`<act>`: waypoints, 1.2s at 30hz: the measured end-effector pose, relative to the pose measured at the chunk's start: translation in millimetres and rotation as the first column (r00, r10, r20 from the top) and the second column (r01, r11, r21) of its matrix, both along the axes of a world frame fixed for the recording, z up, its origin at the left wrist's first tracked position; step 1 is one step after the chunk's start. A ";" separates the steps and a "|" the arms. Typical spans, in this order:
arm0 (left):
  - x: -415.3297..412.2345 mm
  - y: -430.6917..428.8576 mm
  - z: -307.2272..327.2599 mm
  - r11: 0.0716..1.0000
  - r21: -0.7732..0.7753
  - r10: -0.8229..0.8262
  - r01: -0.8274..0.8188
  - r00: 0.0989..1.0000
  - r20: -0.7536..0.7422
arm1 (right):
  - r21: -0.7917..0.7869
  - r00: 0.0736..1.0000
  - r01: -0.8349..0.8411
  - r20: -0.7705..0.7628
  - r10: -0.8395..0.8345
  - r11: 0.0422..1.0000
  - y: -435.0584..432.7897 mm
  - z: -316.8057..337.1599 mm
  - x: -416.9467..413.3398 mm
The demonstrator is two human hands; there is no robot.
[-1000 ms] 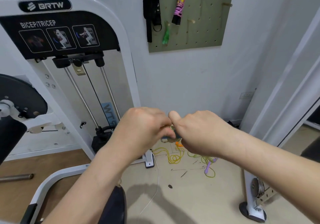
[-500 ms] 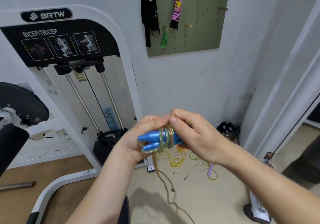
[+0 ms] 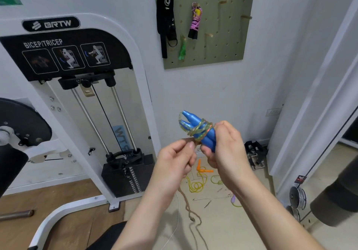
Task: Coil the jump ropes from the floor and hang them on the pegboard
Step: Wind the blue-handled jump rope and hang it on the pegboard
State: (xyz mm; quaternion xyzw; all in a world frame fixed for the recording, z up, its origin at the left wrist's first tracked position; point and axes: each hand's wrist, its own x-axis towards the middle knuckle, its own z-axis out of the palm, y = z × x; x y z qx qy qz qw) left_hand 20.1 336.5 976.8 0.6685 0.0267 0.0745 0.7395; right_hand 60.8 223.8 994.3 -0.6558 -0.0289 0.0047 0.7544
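Gripping the pair of blue plastic jump-rope handles (image 3: 201, 133) side by side, my right hand (image 3: 226, 149) curls round their lower ends so the bundle cannot spread. A few turns of the clear, glittery rope cord (image 3: 202, 126) sit round them. My left hand (image 3: 174, 158) pinches the cord just beside the wraps, taut, I judge, to lay another turn; the slack trails to the floor. Beyond, a yellow rope with orange handles (image 3: 195, 186) lies on the floor, and the olive-green pegboard (image 3: 228, 44) on the wall shows free pegs.
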 end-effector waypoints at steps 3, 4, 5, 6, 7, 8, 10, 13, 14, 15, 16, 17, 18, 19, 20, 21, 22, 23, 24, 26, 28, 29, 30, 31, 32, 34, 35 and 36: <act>-4.7 -1.1 -2.1 0.808 0.551 0.095 -0.209 0.969 0.229 | -0.122 0.993 0.094 0.081 -0.085 0.988 0.2 -4.4 6.0; -6.2 0.1 -0.8 0.634 0.714 0.079 -0.297 0.944 0.321 | -0.194 0.986 0.132 0.127 -0.108 0.972 0.8 -5.8 7.1; -7.4 1.3 0.4 0.459 0.811 0.032 -0.363 0.919 0.393 | -0.275 0.975 0.175 0.184 -0.127 0.945 1.4 -6.5 7.4; -8.0 2.9 0.8 0.328 0.853 -0.026 -0.406 0.899 0.437 | -0.346 0.958 0.222 0.253 -0.137 0.912 2.1 -7.4 7.4; -8.3 4.8 0.7 0.240 0.873 -0.082 -0.424 0.888 0.454 | -0.404 0.935 0.264 0.330 -0.129 0.876 2.5 -8.4 6.7; -9.0 6.4 0.9 0.175 0.881 -0.126 -0.440 0.877 0.463 | -0.455 0.911 0.297 0.398 -0.108 0.840 2.7 -9.0 5.6; -11.7 9.0 5.2 0.095 0.882 -0.188 -0.461 0.862 0.471 | -0.542 0.866 0.343 0.498 -0.036 0.767 2.0 -9.4 4.7; -12.4 14.1 13.4 0.037 0.865 -0.270 -0.500 0.828 0.491 | -0.670 0.835 0.348 0.539 0.108 0.656 -0.9 -8.4 7.5; -11.5 16.8 16.5 0.028 0.862 -0.289 -0.506 0.822 0.491 | -0.725 0.839 0.326 0.518 0.168 0.606 -2.1 -7.7 8.1; -9.3 20.0 20.4 0.032 0.865 -0.296 -0.501 0.822 0.486 | -0.774 0.840 0.300 0.491 0.230 0.558 -3.3 -7.2 8.2; -6.5 23.6 24.2 0.049 0.871 -0.292 -0.489 0.827 0.481 | -0.808 0.837 0.273 0.467 0.286 0.522 -4.5 -6.6 7.5; -4.0 26.8 28.6 0.077 0.884 -0.278 -0.461 0.841 0.463 | -0.824 0.826 0.254 0.457 0.330 0.506 -6.1 -5.4 6.8; -1.8 29.5 32.6 0.117 0.898 -0.263 -0.424 0.859 0.439 | -0.825 0.807 0.242 0.464 0.366 0.511 -8.0 -3.3 6.2; -0.5 31.0 36.3 0.177 0.909 -0.251 -0.378 0.876 0.412 | -0.814 0.781 0.237 0.485 0.395 0.531 -10.4 -1.6 6.9; -0.1 31.5 39.5 0.264 0.915 -0.246 -0.306 0.896 0.371 | -0.801 0.757 0.227 0.503 0.417 0.554 -13.2 1.1 7.7; -0.5 30.9 43.4 0.381 0.903 -0.242 -0.199 0.921 0.305 | -0.793 0.742 0.206 0.509 0.437 0.573 -16.7 2.9 9.2; -0.2 30.3 46.7 0.514 0.854 -0.242 -0.083 0.941 0.238 | -0.790 0.733 0.173 0.502 0.459 0.589 -20.0 5.3 9.6; 1.6 30.3 48.2 0.629 0.777 -0.244 0.028 0.956 0.164 | -0.784 0.722 0.133 0.496 0.483 0.606 -23.0 7.3 9.6; 4.1 30.6 47.9 0.725 0.677 -0.257 0.127 0.962 0.094 | -0.776 0.713 0.092 0.489 0.502 0.624 -25.0 9.8 8.2; 10.7 31.3 38.1 0.860 0.425 -0.322 0.283 0.946 0.023 | -0.731 0.720 0.009 0.479 0.503 0.682 -26.1 15.8 5.1; 17.0 27.1 20.4 0.930 0.080 -0.362 0.360 0.932 0.010 | -0.622 0.764 -0.076 0.466 0.446 0.779 -23.2 21.2 3.0; 18.6 22.1 13.1 0.924 -0.099 -0.369 0.370 0.929 0.020 | -0.555 0.796 -0.103 0.451 0.403 0.825 -20.7 22.7 2.1; 18.6 15.2 9.1 0.907 -0.228 -0.357 0.354 0.934 0.032 | -0.479 0.834 -0.129 0.421 0.356 0.869 -18.3 22.7 1.8; 16.8 8.1 8.4 0.890 -0.319 -0.335 0.326 0.942 0.030 | -0.383 0.878 -0.151 0.371 0.301 0.911 -15.9 21.2 1.2; 14.6 1.1 10.8 0.871 -0.393 -0.312 0.295 0.950 0.022 | -0.272 0.921 -0.163 0.303 0.245 0.948 -13.2 19.5 -0.7; 11.6 -8.5 17.5 0.830 -0.517 -0.263 0.209 0.964 -0.034 | -0.079 0.974 -0.151 0.158 0.162 0.985 -7.1 16.0 -5.8; 11.0 -10.6 19.6 0.810 -0.561 -0.244 0.170 0.968 -0.060 | -0.001 0.986 -0.134 0.096 0.133 0.991 -3.8 14.5 -8.5; 11.5 -11.5 19.5 0.795 -0.588 -0.236 0.152 0.969 -0.067 | 0.078 0.993 -0.111 0.048 0.108 0.991 -0.6 13.4 -11.2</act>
